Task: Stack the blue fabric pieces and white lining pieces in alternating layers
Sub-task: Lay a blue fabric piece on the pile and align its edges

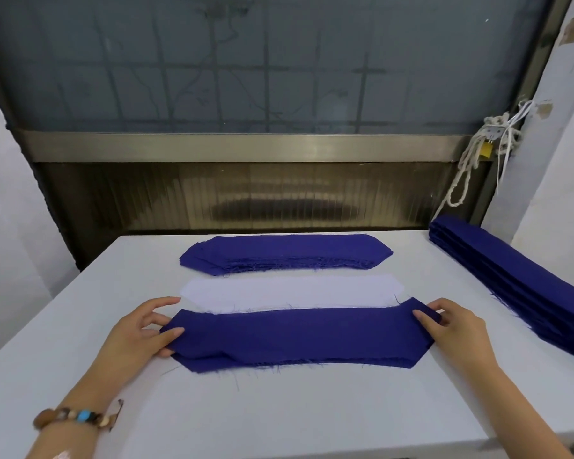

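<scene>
A blue piece (295, 336) is held by its two tapered ends, low over the near part of the counter (279, 409). The left end is pinched by the left hand (146, 329), with the thumb laid on top and at least one finger tucked beneath, while the other fingers are spread above the cloth. The right end is pinched the same way by the right hand (451, 326), thumb on top and fingers curled behind the tip. A grip at both ends is probably chosen so that the limp cloth is drawn straight along its length and can be set down flat and square. A small fold is seen near the left end, where the cloth is not yet smoothed.

Just behind the blue piece a white lining (289, 291) of the same outline is spread flat, and its near edge is touched or slightly covered by the far edge of the blue piece. It cannot be told whether anything lies under the blue piece. The matching shapes and parallel placing suggest that the two are meant to be laid edge to edge, one over the other.

Further back, a blue stack (285, 253) of like pieces is set parallel, apart from the lining, presumably as the supply to be drawn from. Along the right edge long blue strips (517, 286) are piled well clear of the work.
</scene>
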### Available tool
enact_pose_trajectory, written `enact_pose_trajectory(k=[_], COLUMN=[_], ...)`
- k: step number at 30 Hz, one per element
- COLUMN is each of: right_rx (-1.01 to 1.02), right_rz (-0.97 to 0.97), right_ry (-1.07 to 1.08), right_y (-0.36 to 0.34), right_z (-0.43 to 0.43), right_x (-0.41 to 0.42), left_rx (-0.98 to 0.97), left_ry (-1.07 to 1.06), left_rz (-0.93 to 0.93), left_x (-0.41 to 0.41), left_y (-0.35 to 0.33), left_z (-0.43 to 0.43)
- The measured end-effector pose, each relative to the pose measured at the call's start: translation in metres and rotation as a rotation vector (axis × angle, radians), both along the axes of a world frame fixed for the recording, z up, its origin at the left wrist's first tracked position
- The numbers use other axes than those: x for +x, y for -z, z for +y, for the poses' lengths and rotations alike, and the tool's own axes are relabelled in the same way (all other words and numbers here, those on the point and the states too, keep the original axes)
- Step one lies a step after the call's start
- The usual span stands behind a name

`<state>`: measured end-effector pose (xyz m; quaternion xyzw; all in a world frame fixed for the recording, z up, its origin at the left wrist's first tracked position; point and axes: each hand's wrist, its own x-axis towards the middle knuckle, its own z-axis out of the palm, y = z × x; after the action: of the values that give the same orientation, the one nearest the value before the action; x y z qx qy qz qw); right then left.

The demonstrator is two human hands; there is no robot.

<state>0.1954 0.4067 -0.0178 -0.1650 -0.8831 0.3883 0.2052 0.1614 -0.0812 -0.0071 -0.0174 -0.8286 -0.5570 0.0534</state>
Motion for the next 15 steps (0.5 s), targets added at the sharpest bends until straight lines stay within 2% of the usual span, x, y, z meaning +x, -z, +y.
enact_pose_trajectory(k=[3, 9, 15], right_rx=[-0.008, -0.149, -0.133], right_rz=[-0.017, -0.015, -0.058], right_ry=[-0.009, -0.018, -0.025], right_y=[-0.0017, -0.0075, -0.0070], right_z=[0.0005, 0.0034, 0.0039], right_x=[0.0001, -0.0001, -0.0009], left_rx=[0.047, 0.350, 0.350], left_ry=[0.013, 0.102, 0.052], left_rz=[-0.015, -0.157, -0.176], left_x=[0.0009, 0.0028, 0.0027], left_y=[-0.0018, -0.0029, -0.0027], left_z=[-0.0037, -0.0068, -0.0088])
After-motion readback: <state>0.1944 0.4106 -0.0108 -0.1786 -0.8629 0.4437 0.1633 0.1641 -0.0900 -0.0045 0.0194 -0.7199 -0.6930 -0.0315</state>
